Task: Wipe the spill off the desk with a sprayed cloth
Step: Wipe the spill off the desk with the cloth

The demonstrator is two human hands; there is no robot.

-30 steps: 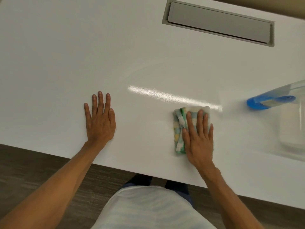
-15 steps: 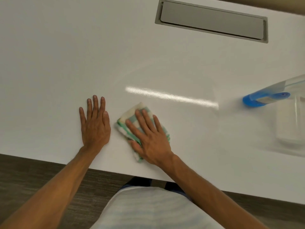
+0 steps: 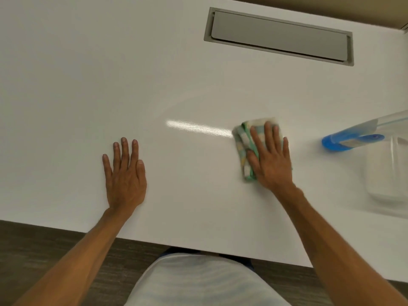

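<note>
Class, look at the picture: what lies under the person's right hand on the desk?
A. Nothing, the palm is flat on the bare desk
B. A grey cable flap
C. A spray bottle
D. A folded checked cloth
D: the right hand lies flat, fingers spread, on the folded checked cloth, pressing it to the desk.

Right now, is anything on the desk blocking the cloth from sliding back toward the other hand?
Nothing visible does. The right hand presses the cloth flat, and the desk is bare up to the left hand.
</note>
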